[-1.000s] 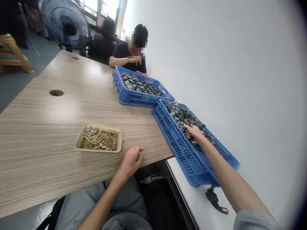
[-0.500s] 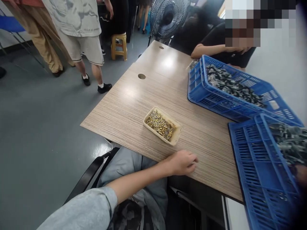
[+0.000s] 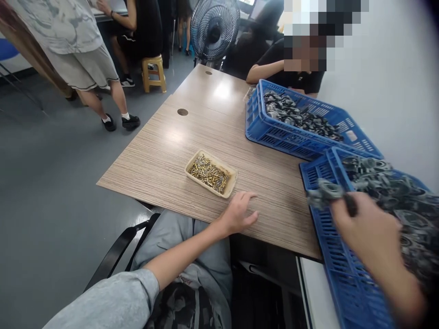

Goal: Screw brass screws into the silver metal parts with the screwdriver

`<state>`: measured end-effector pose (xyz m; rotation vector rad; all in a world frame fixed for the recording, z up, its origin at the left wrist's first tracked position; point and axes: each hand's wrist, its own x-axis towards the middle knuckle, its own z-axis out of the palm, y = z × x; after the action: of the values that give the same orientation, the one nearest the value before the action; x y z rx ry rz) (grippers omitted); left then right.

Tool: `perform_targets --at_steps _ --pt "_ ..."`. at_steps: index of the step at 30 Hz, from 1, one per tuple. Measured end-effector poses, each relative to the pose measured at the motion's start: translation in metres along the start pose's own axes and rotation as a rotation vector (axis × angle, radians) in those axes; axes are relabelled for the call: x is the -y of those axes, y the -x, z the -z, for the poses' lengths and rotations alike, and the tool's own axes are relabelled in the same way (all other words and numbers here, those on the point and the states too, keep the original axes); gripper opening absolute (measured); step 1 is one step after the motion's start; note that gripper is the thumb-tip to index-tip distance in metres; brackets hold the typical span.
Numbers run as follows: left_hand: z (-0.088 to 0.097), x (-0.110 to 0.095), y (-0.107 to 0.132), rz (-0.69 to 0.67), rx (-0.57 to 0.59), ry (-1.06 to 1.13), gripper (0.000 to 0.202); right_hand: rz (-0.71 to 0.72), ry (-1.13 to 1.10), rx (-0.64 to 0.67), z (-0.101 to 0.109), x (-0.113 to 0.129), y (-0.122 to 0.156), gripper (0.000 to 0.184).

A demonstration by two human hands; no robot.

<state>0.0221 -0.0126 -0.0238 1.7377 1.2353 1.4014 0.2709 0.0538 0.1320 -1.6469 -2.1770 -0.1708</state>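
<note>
My left hand (image 3: 240, 214) rests at the table's near edge with thumb and fingers spread, holding nothing. Just beyond it sits a small cream tub (image 3: 230, 186) with many brass-coloured and silvery screw-like pieces (image 3: 210, 173) inside. My right hand (image 3: 368, 228) is closed around a grey metal part (image 3: 327, 192) with a ring-like shape and a dark piece; motion blurs it, and its exact kind cannot be told. That hand is above the near blue crate (image 3: 329, 246), which is heaped with similar grey parts (image 3: 408, 201).
A second blue crate (image 3: 284, 144) of dark grey parts stands farther back on the wood-grain table (image 3: 147, 160). A person (image 3: 274, 64) sits behind it. Beyond the table are a fan (image 3: 215, 32), a yellow stool (image 3: 153, 75) and a standing person (image 3: 85, 50).
My right hand has come up from the near crate's right side, carrying a grey part leftward. My left hand's fingers have spread. The whole view has shifted to the right.
</note>
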Motion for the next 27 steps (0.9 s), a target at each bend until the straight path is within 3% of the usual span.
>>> perform_targets --at_steps 5,10,17,22,27 --pt "0.002 -0.002 0.001 -0.011 -0.081 -0.045 0.078 0.082 0.014 0.130 -0.074 0.048 0.044 0.021" --pt "0.001 0.004 0.001 0.020 -0.046 -0.018 0.095 0.061 -0.146 0.099 -0.120 0.063 0.074 0.026" --pt "0.003 0.000 -0.001 0.027 0.047 0.024 0.083 -0.015 -0.302 0.056 -0.138 0.057 0.082 0.032" --pt "0.006 -0.006 -0.002 0.062 0.008 0.046 0.062 0.038 -0.360 0.041 -0.141 0.053 0.088 0.028" --pt "0.005 -0.002 -0.001 0.110 -0.011 -0.003 0.067 0.129 -0.379 0.034 -0.143 0.049 0.092 0.030"
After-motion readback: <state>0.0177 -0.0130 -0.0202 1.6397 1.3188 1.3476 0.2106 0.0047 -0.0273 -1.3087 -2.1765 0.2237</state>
